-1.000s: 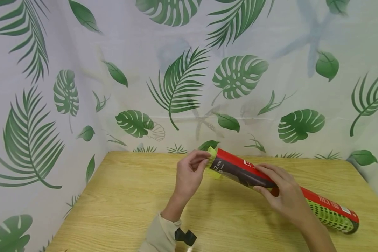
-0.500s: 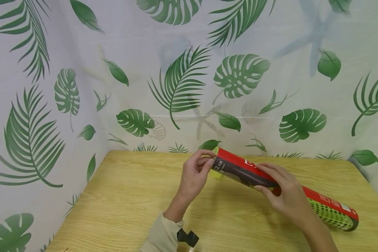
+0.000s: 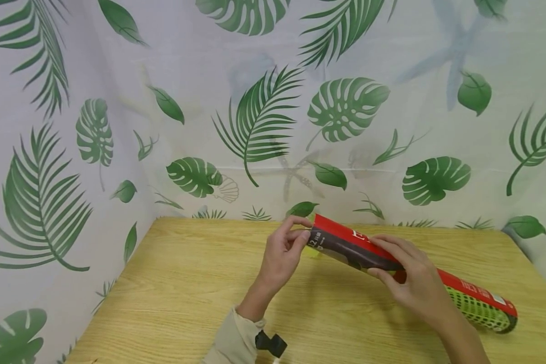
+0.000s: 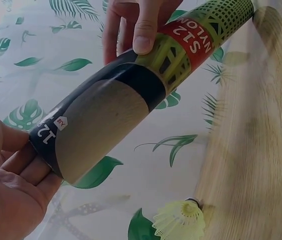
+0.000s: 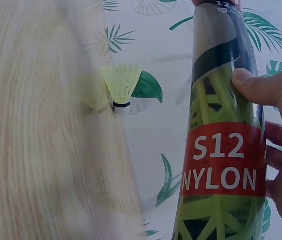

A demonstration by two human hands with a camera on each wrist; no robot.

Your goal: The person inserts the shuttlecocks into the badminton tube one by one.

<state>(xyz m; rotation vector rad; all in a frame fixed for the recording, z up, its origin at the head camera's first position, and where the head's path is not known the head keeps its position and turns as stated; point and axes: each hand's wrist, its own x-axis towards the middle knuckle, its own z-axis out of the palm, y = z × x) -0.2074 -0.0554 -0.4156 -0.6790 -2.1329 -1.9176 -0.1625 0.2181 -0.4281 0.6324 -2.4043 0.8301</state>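
A red, black and clear shuttlecock tube (image 3: 341, 247) lies slanted in front of me, its lower right end down at the table. My right hand (image 3: 409, 283) grips it around the middle; in the right wrist view the thumb (image 5: 256, 87) presses on its side. Nested yellow-green shuttlecocks (image 5: 221, 215) show through the wall. At the raised left end my left hand (image 3: 279, 253) has curled fingers and thumb at the mouth, where a sliver of a shuttlecock's yellow skirt (image 3: 311, 218) shows. The left wrist view shows those fingertips (image 4: 36, 170) at the rim; the rest of that shuttlecock is hidden.
Another yellow shuttlecock (image 5: 122, 85) with a white base lies near the far edge of the wooden table (image 3: 186, 293), partly behind the tube's mouth in the head view. A leaf-printed curtain (image 3: 273, 101) stands along the back and left.
The yellow skirt jutting from the tube's mouth has slid in, leaving only a sliver in sight. My left hand has moved slightly right with it. The right hand has barely moved.
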